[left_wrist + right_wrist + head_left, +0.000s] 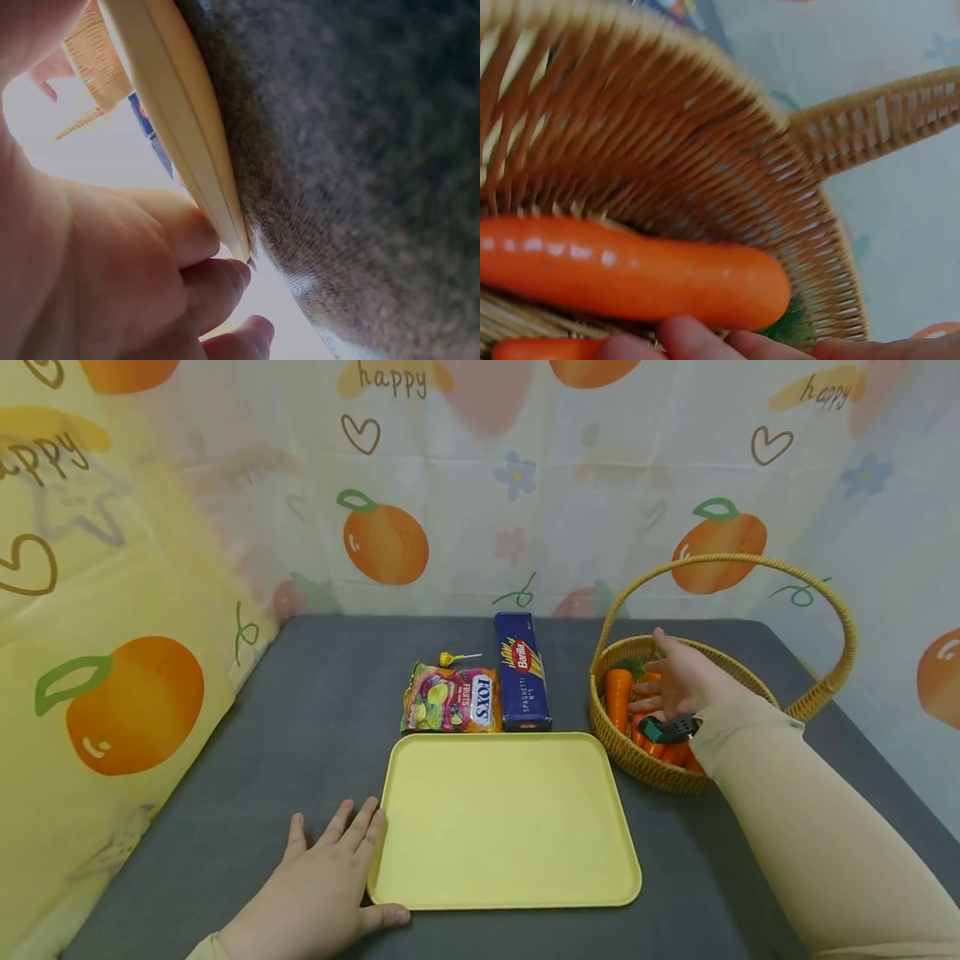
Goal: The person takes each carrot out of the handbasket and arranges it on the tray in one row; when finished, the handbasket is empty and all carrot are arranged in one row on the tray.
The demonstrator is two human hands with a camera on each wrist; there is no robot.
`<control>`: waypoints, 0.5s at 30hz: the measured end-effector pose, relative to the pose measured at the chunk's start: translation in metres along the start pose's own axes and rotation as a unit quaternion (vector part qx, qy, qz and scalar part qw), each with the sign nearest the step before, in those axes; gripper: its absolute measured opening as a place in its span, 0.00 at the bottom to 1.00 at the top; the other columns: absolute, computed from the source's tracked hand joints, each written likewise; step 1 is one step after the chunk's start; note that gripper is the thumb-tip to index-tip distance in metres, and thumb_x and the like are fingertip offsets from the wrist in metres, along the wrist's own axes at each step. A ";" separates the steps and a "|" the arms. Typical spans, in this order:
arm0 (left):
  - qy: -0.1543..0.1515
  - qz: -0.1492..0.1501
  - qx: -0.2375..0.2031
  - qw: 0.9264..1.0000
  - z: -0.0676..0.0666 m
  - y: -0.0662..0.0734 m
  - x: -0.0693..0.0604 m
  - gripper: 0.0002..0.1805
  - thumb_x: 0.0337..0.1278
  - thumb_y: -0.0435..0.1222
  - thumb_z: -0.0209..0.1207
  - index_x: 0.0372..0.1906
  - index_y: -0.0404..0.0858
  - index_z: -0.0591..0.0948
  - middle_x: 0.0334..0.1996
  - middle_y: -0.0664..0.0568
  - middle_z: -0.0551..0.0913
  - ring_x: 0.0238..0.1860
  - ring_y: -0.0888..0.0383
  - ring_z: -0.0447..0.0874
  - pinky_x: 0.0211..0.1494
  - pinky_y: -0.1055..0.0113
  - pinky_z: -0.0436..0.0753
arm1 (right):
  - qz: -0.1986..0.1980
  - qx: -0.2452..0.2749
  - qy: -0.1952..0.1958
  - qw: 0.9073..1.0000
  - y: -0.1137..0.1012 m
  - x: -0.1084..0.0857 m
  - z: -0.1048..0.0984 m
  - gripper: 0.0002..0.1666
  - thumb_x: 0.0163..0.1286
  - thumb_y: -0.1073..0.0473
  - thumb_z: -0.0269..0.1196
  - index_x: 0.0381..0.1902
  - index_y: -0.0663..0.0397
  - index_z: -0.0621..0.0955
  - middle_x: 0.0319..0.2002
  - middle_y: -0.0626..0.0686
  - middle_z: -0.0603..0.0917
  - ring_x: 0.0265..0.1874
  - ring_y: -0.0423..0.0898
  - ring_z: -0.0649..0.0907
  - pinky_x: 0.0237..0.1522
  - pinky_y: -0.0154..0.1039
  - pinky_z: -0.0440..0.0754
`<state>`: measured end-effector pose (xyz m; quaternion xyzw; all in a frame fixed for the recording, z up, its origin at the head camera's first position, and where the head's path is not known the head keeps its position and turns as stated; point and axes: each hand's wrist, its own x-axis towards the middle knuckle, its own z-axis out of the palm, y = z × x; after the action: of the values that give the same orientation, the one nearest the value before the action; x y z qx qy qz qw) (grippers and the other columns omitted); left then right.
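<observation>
My left hand [318, 881] rests at the left edge of a yellow tray [502, 822], fingers stretched out and thumb by its near left corner. In the left wrist view, its fingertips [225, 277] lie against the tray rim [176, 112]. Over a wicker basket [637, 764] at the right, my right hand [686, 681] reaches in under the tall handle with fingers extended. Several orange carrots [618, 695] lie inside. The right wrist view has fingertips [690, 341] beside a large carrot [667, 277]; whether they touch it I cannot tell.
Behind the tray lie a Fox's candy bag [450, 700], a yellow lollipop [447, 659] and a blue Barilla spaghetti box [521, 672]. The basket's arched handle [847, 635] stands over the right wrist. A printed curtain [465, 485] backs the grey table [315, 718].
</observation>
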<state>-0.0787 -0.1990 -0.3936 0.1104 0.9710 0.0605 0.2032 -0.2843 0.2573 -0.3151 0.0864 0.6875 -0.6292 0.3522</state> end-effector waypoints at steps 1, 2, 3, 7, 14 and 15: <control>0.000 0.000 -0.001 1.000 0.000 0.000 0.000 0.74 0.49 0.82 0.64 0.90 0.37 0.59 0.90 0.41 0.57 0.88 0.31 0.55 0.72 0.08 0.42 | 0.003 -0.010 0.005 1.000 0.000 0.002 0.001 0.57 0.78 0.19 0.17 0.83 0.48 0.14 0.89 0.68 0.26 0.89 0.72 0.46 0.58 0.43 0.73; 0.001 0.000 -0.002 1.000 0.000 0.000 0.000 0.74 0.49 0.82 0.64 0.90 0.37 0.59 0.89 0.41 0.57 0.88 0.32 0.55 0.72 0.08 0.42 | 0.003 -0.024 0.009 1.000 0.001 0.005 0.002 0.57 0.79 0.20 0.17 0.83 0.51 0.15 0.89 0.69 0.28 0.89 0.72 0.48 0.56 0.43 0.72; 0.003 0.001 -0.002 1.000 0.000 -0.001 0.000 0.74 0.49 0.82 0.64 0.89 0.37 0.59 0.89 0.41 0.57 0.88 0.32 0.55 0.72 0.08 0.42 | 0.003 -0.038 0.015 0.999 0.002 0.007 0.003 0.57 0.80 0.21 0.17 0.84 0.54 0.16 0.89 0.71 0.31 0.88 0.73 0.50 0.58 0.44 0.72; 0.013 0.004 0.000 1.000 0.002 -0.001 -0.002 0.73 0.50 0.81 0.65 0.89 0.37 0.61 0.89 0.42 0.58 0.88 0.33 0.55 0.72 0.08 0.43 | 0.006 -0.067 0.030 0.997 0.008 0.016 0.005 0.55 0.85 0.26 0.22 0.87 0.59 0.23 0.89 0.73 0.39 0.87 0.74 0.55 0.74 0.59 0.67; 0.011 0.004 0.000 1.000 0.002 -0.001 -0.001 0.72 0.50 0.81 0.65 0.89 0.37 0.61 0.89 0.42 0.58 0.88 0.33 0.55 0.72 0.08 0.43 | 0.008 -0.049 0.022 0.999 0.016 0.030 0.000 0.43 0.92 0.43 0.40 0.90 0.57 0.40 0.82 0.68 0.60 0.71 0.61 0.73 0.60 0.43 0.84; 0.009 0.003 -0.001 1.000 0.002 -0.001 -0.001 0.72 0.50 0.81 0.65 0.89 0.37 0.61 0.89 0.42 0.58 0.88 0.33 0.55 0.73 0.09 0.42 | 0.006 -0.044 0.021 0.999 0.018 0.031 0.000 0.43 0.92 0.47 0.42 0.90 0.56 0.38 0.79 0.65 0.62 0.67 0.57 0.74 0.57 0.41 0.86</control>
<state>-0.0777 -0.2001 -0.3950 0.1127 0.9725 0.0627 0.1940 -0.2973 0.2505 -0.3480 0.0883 0.7210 -0.5943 0.3452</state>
